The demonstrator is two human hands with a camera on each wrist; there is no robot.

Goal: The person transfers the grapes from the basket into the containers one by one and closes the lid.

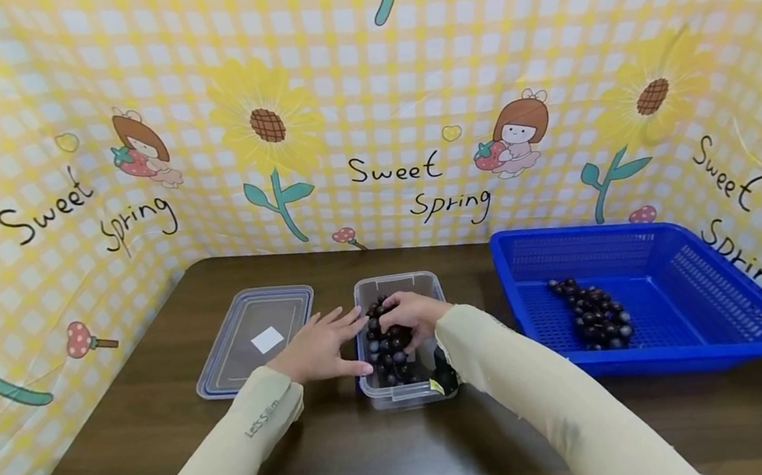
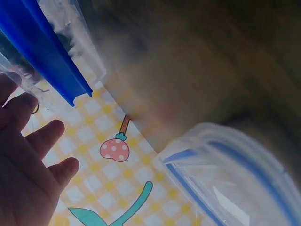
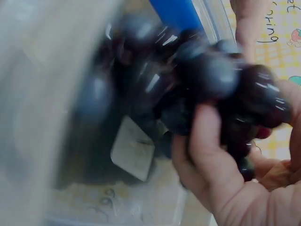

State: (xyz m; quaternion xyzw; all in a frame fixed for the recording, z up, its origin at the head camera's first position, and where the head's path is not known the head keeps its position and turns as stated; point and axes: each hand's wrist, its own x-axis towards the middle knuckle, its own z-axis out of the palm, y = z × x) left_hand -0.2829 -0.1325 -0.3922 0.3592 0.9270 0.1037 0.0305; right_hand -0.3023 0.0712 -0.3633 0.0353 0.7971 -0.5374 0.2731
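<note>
A bunch of dark grapes (image 1: 388,358) lies along the left side of a clear plastic container (image 1: 399,394). My right hand (image 1: 416,313) reaches inside and grips the bunch; the right wrist view shows its fingers curled round the grapes (image 3: 207,75). Beside the container's left wall, my left hand (image 1: 323,347) has its fingers spread and fingertips right at the rim. In the left wrist view, this left hand (image 2: 28,160) is near a blue clip (image 2: 47,52) on the container's side. A white label (image 3: 133,149) shows past the grapes in the right wrist view.
Left of the container, a clear lid (image 1: 239,352) with a blue seal and white label lies on the brown table (image 1: 350,460). To the right stands a blue plastic basket (image 1: 679,313) holding another bunch of grapes (image 1: 601,314). A checked yellow cloth (image 1: 365,98) hangs behind.
</note>
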